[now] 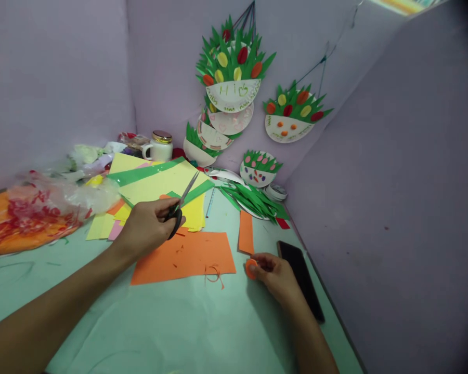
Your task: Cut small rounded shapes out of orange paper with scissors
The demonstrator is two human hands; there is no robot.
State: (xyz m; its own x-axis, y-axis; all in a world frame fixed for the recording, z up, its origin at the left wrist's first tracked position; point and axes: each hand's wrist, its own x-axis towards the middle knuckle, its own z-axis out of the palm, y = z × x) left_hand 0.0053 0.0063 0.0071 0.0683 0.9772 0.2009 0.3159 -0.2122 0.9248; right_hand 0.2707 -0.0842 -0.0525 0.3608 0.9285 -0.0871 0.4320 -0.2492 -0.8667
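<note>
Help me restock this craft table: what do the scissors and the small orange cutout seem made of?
Scissors: shiny grey blades, likely metal; matte black handles, probably plastic. Orange cutout: thin, flat and matte like the orange sheet beside it, so probably craft paper, possibly foam.

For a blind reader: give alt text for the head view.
The left hand holds scissors by an orange sheet on a green table; the right hand pinches a small orange cutout beside a phone. Paper-plate crafts hang on the wall.
</note>
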